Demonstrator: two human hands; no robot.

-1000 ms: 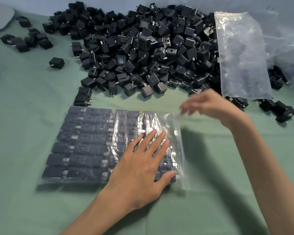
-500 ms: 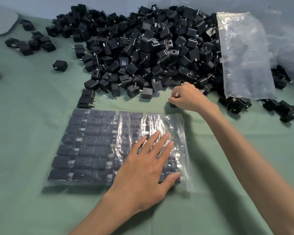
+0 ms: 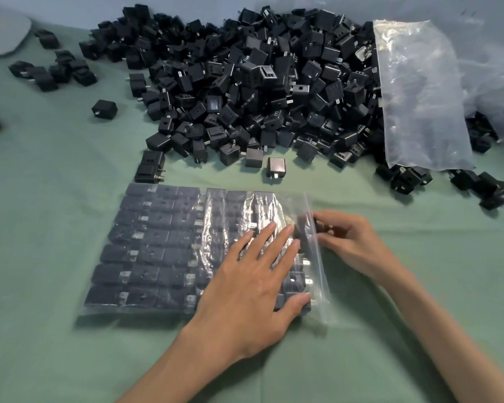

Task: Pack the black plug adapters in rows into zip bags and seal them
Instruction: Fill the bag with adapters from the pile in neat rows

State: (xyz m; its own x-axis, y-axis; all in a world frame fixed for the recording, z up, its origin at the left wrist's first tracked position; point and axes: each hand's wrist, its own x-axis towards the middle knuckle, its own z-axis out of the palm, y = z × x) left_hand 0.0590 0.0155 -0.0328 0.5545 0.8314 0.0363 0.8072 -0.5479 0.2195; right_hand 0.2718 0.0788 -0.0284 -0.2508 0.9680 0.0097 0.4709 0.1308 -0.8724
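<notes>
Several rows of adapters [image 3: 157, 242] lay inside the zip bag [image 3: 318, 269], with the loose pile [image 3: 259, 82] just beyond it. Your left hand [image 3: 245, 289] pressed flat on that bag, fingers straight; your right hand [image 3: 352, 245] pinched one adapter [image 3: 321, 226] at its open edge.

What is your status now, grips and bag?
Left grip flat on bag. Right grip pinches adapter at bag mouth. Bag not yet sealed. Nothing in the way.

Black adapters [image 3: 245, 91], clear bag [image 3: 146, 251], green cloth [image 3: 41, 228]
</notes>
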